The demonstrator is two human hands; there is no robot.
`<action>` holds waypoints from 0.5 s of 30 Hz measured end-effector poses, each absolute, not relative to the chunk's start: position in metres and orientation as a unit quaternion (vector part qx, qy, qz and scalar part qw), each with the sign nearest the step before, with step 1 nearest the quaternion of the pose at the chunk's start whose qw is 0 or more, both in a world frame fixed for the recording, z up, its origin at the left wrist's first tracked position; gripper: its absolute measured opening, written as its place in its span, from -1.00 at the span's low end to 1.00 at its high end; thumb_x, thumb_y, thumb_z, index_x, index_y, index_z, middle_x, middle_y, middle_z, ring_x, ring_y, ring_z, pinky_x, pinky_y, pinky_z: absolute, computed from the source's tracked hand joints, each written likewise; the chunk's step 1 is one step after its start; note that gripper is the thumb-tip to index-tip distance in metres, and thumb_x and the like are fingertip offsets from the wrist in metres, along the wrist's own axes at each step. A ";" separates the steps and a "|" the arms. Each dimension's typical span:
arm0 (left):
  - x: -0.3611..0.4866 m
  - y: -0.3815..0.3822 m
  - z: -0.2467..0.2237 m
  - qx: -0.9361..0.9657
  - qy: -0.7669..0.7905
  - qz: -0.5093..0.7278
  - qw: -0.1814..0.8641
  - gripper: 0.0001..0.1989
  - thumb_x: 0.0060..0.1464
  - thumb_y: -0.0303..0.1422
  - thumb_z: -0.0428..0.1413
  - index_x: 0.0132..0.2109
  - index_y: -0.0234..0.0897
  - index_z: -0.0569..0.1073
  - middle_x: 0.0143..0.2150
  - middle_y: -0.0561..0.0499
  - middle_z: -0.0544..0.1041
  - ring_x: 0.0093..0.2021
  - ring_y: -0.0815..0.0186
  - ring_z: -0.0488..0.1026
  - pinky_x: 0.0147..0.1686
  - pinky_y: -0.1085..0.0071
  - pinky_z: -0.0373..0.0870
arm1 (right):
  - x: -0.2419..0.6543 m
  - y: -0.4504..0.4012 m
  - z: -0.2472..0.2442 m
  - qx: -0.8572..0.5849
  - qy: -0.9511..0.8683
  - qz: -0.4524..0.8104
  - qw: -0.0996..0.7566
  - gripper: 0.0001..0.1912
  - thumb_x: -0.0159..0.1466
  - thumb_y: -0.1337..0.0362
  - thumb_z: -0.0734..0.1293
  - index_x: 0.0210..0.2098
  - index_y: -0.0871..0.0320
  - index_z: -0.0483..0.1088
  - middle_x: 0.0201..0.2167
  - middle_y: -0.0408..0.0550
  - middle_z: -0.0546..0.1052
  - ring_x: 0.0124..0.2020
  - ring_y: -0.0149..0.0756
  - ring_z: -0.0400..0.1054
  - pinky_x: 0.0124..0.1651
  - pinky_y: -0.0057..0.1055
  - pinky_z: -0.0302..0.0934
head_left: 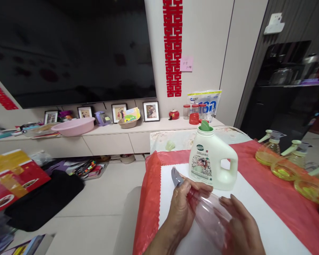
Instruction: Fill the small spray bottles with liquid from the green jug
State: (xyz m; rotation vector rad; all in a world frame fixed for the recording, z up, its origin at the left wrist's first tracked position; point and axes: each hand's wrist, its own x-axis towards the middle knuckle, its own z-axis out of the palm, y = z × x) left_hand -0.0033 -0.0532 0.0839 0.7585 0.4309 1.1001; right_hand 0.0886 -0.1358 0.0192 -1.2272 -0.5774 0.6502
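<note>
- Red-covered bench [149,209], one; on my feed it carries the items below.
- White sheet [268,219], one; laid over the red, beneath both grips.
- Pale green jug [215,159], one; handled, upright on the sheet just beyond the hands, a green spout piece [205,125] in its mouth.
- Pump bottles [284,171], three; yellow-tinted, at the right of the bench, well apart from the jug.
- Clear bottle [210,209], one; pinkish, tilted, held over the sheet in front of the jug, neck up and to the left. Contents: I cannot tell.
- Right grip [241,223]; fingers curved about the bottle's lower end, blurred. Whether it clasps or only hovers, I cannot tell.
- Left grip [182,202]; wrapped around the bottle's neck, grasping it.
- Grey nozzle [177,177], one; projecting past the left thumb. I judge the step in hand to be handling the bottle at this end. The next move, in my view, calls for a steady neck and light pressure on the thin-looking wall.
</note>
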 end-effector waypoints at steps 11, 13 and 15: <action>-0.010 -0.037 0.091 0.294 0.228 0.576 0.728 -0.71 0.11 -0.16 0.20 -0.41 -0.28 0.42 -0.38 -0.07 0.65 -0.29 0.21 0.59 -0.06 0.21 0.47 | 0.088 -0.128 0.019 -0.444 -0.351 0.337 0.753 -0.07 0.12 0.00 0.53 0.37 -0.01 0.12 0.37 0.04 0.00 0.34 0.04 0.02 0.15 -0.27 0.34; -0.012 -0.035 0.094 0.283 0.242 0.581 0.724 -0.70 0.09 -0.15 0.22 -0.41 -0.29 0.42 -0.39 -0.07 0.64 -0.29 0.22 0.59 -0.04 0.21 0.47 | 0.078 -0.131 0.030 -0.432 -0.390 0.293 0.759 -0.25 0.19 -0.03 0.49 0.28 -0.01 0.24 0.37 0.00 -0.01 0.36 0.02 -0.02 0.21 -0.24 0.28; -0.014 -0.034 0.097 0.281 0.253 0.576 0.724 -0.70 0.07 -0.15 0.24 -0.42 -0.29 0.43 -0.40 -0.08 0.64 -0.26 0.20 0.59 -0.03 0.21 0.46 | 0.075 -0.129 0.036 -0.433 -0.403 0.290 0.752 -0.35 0.26 -0.07 0.42 0.26 -0.03 0.26 0.36 -0.02 0.01 0.35 -0.02 0.00 0.20 -0.23 0.28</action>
